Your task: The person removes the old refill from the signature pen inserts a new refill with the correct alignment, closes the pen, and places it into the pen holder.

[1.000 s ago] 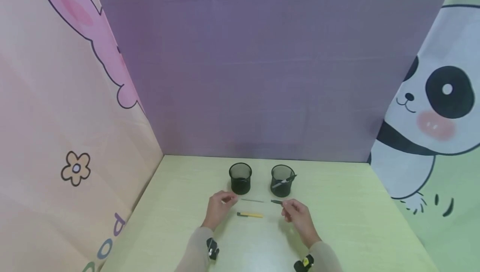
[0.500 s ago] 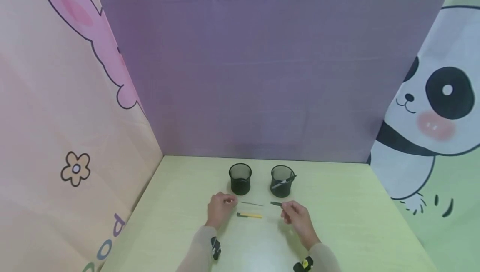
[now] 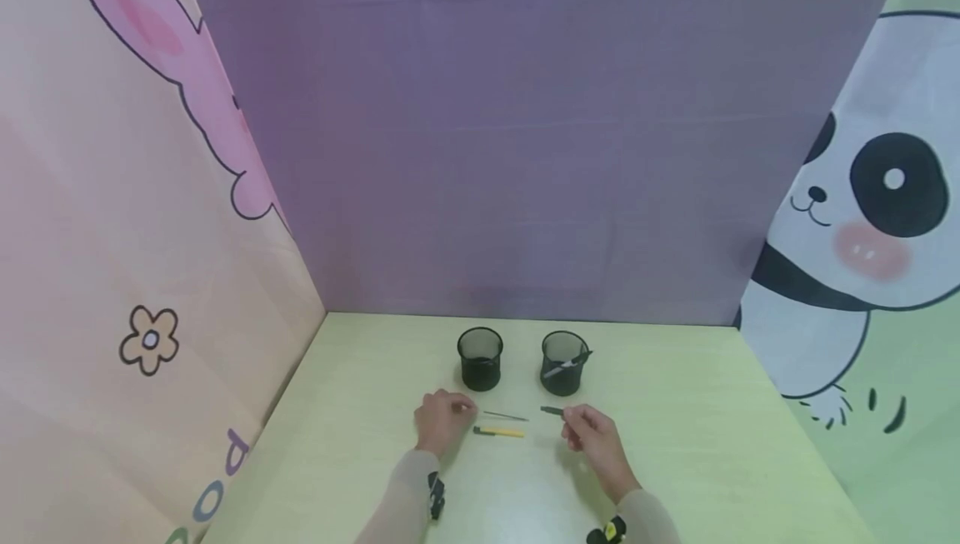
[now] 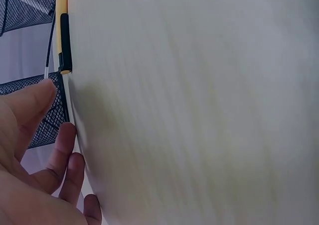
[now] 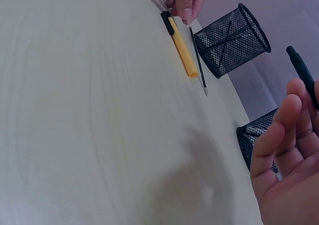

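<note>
My left hand (image 3: 442,421) pinches a thin pen refill (image 5: 199,60) by one end. Its metal tip points toward my right hand (image 3: 598,444). In that right hand I hold a short black pen piece (image 5: 301,68), apparently a grip section, ridged at its free end. A gap separates refill and pen piece. Just on the near side of the refill lies a yellow pen barrel (image 3: 501,432) with a black clip (image 4: 66,41), flat on the table. The left wrist view shows the refill's rear end (image 4: 46,72) at my thumb and finger.
Two black mesh pen holders stand upright behind my hands, a left holder (image 3: 480,361) and a right holder (image 3: 561,377). A pen-like black and white item (image 3: 568,363) leans in the right one. The pale table (image 3: 675,394) meets a purple backdrop (image 3: 510,152) behind.
My left hand has come slightly nearer with the refill, whose tip now dips lower, closer to the yellow barrel. The right hand keeps the black piece almost in place.
</note>
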A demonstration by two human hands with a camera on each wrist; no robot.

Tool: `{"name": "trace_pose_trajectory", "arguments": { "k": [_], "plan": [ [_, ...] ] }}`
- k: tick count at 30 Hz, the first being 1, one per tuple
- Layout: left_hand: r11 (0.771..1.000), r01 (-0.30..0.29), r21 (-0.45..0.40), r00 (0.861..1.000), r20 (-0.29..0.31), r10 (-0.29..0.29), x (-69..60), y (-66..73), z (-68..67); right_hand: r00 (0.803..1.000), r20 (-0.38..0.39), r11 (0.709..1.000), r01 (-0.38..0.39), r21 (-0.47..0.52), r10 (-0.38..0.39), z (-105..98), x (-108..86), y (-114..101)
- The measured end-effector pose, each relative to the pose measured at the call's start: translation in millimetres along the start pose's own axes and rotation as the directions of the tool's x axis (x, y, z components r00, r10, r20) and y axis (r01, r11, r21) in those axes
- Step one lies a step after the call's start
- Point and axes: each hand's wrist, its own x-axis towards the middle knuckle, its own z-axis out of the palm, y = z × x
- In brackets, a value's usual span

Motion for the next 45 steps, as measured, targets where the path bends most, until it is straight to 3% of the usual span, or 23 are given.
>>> {"name": "trace_pose_trajectory", "arguments": {
  "k": [11, 22, 45],
  "plan": [
    [0.999, 0.019, 0.044, 0.999, 0.042, -0.021, 2.2, 9.4, -2.0, 1.0, -0.007, 0.999, -0.03, -0.012, 0.029, 4, 0.9, 0],
    [0.998, 0.027, 0.063, 0.999, 0.033, -0.029, 1.8, 13.1, -0.1, 0.999, -0.014, 0.999, -0.05, -0.013, 0.049, 5, 2.7, 1],
    [0.994, -0.008, 0.107, 0.999, 0.049, 0.003, 3.1, 9.9, -0.2, 0.999, -0.017, 0.999, -0.039, 0.008, 0.039, 4, -1.1, 1]
  ]
}}
